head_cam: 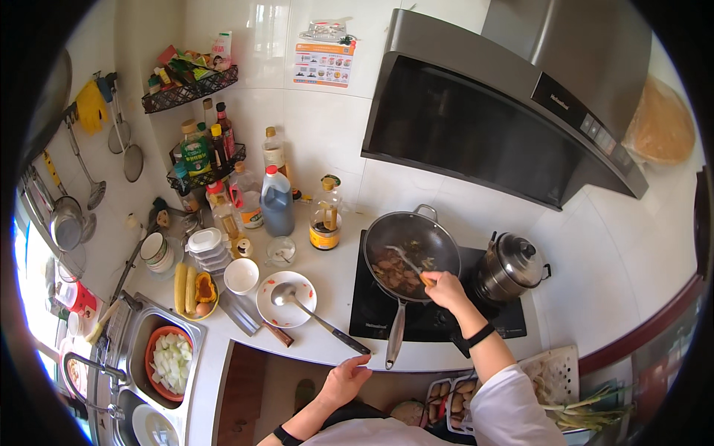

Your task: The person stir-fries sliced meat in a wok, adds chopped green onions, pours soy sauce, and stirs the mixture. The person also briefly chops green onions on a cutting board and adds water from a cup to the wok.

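Note:
With my right hand (444, 289) I grip the orange-brown handle of a spatula (410, 262), its metal end down in a wok (445, 240) on the black cooktop (362, 326). Browned meat pieces (393, 267) and some pale bits lie in the wok. The wok's long metal handle points towards me. My left hand (344, 381) hovers at the counter's front edge with nothing in it, its fingers partly curled and apart. Near its fingertips is the black handle end of a ladle (285, 294), whose bowl rests in a white plate (268, 312).
A lidded steel pot (509, 267) stands right of the wok, below the range hood (474, 117). A cleaver (241, 313), a white bowl (241, 276) and bottles (276, 203) stand or lie left. The sink (134, 357) holds an orange bowl of chopped pale vegetable (172, 362).

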Motion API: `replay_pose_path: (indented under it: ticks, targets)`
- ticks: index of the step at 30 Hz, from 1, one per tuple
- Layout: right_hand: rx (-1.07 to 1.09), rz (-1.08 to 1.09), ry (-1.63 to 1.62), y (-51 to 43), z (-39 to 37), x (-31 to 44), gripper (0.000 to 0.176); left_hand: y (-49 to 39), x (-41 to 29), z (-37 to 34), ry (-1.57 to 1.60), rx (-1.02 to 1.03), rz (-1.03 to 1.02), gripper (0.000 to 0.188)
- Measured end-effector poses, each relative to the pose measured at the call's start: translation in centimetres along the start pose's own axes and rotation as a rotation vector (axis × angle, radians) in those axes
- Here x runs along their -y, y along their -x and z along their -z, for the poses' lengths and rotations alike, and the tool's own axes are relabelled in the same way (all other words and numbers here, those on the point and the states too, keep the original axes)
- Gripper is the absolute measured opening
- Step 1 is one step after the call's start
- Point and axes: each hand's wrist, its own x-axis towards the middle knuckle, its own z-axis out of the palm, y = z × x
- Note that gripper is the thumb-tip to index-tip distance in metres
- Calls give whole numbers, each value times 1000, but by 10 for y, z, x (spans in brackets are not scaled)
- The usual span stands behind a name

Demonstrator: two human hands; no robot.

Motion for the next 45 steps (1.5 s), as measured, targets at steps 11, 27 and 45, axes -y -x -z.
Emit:
replay_pose_path:
  ticks: [11,27,45]
  targets:
    - [55,-106,289,116,127,-6,37,-11,2,5,11,61,24,42]
    - [-226,-78,-12,7,-14,-33,36,-5,13,12,7,4,34,40]
    - [-104,-177,184,92,38,-29,36,-9,18,9,28,34,83,38]
